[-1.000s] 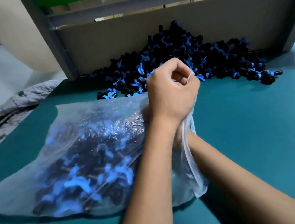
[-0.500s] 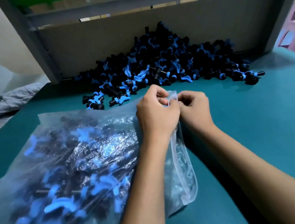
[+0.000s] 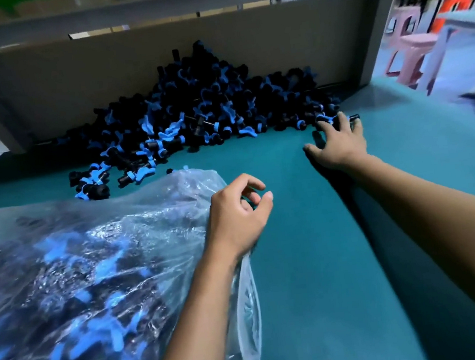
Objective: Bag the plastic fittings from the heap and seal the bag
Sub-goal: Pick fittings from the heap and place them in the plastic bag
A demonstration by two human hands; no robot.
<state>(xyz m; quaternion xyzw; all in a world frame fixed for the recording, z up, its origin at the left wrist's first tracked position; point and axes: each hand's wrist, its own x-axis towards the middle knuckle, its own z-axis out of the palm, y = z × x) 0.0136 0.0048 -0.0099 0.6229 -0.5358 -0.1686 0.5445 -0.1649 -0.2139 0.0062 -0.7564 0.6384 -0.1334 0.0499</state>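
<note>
Clear bag (image 3: 94, 285) full of black-and-blue fittings lies on left of teal bench (image 3: 331, 287); left hand (image 3: 239, 218) at bag's mouth edge, fingers loosely curled, grip on plastic can't be told; right hand (image 3: 337, 144) spread flat, fingertips touching right end of fittings heap (image 3: 198, 110) by cardboard wall (image 3: 71, 80); pink stool (image 3: 411, 50) far right.

L hand (image 3: 239, 219) curled, R hand (image 3: 340, 146) splayed

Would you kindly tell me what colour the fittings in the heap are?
The fittings in the heap are black with bright blue parts, seen best in the head view.
</note>
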